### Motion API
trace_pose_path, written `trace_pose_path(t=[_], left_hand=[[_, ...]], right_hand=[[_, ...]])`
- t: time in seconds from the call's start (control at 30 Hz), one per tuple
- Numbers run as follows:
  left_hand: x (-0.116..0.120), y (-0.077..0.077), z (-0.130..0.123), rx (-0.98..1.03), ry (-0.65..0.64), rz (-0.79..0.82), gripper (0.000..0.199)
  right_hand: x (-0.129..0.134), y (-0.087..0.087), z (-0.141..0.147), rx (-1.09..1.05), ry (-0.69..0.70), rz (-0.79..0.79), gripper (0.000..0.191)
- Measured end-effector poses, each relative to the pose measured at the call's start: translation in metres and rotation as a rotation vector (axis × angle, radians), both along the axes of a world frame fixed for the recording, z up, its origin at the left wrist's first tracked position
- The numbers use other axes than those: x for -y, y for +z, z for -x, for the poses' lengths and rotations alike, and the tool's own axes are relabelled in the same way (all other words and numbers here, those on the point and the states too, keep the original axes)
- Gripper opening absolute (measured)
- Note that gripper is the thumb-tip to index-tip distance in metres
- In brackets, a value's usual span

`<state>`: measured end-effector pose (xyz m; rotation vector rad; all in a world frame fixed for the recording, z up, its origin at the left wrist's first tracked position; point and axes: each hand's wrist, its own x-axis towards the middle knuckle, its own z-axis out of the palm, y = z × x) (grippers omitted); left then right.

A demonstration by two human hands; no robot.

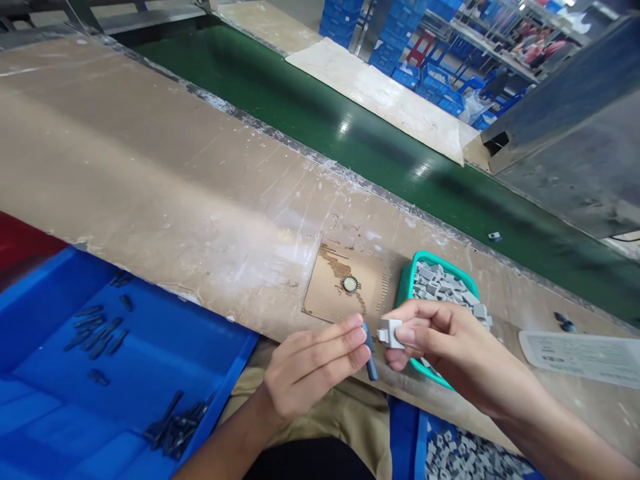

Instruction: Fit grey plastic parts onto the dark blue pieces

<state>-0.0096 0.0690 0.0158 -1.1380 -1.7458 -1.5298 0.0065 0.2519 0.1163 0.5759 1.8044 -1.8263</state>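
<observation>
My left hand [320, 363] is closed on a slim dark blue-grey plastic piece [371, 357], which points up and down past the fingertips. Facing it, my right hand [445, 333] pinches a small light grey block [391, 333] with a stub on its left side. A narrow gap separates the two parts. Just behind them on the bench lies a square of cardboard [320, 293], and on it sits a round bottle-cap-like dish [350, 284] with pale contents. A green basket [404, 287] of similar grey blocks stands beside my right hand and is partly hidden by it.
A large blue bin [165, 333] at left holds several dark pieces. Below right, another blue bin [421, 440] contains many grey blocks. A green conveyor belt [300, 113] runs beyond the bench [150, 173]. A clear plastic strip [580, 357] lies at right.
</observation>
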Motion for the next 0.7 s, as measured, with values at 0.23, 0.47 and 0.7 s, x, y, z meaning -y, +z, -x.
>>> trace_pose_path(t=[0.23,0.47,0.7], left_hand=[[0.008,0.015,0.007,-0.185,-0.033,0.234,0.030],[0.006,0.028,0.030,-0.310,-0.138,0.303,0.026],[-0.021,0.028,0.064,-0.275,-0.107,0.280,0.034]], right_hand=[[-0.001,-0.001,-0.010,0.023,0.028,0.043,0.021],[0.002,0.003,-0.016,-0.002,-0.084,0.121,0.021],[-0.053,-0.015,0.047,-0.329,-0.151,-0.382,0.025]])
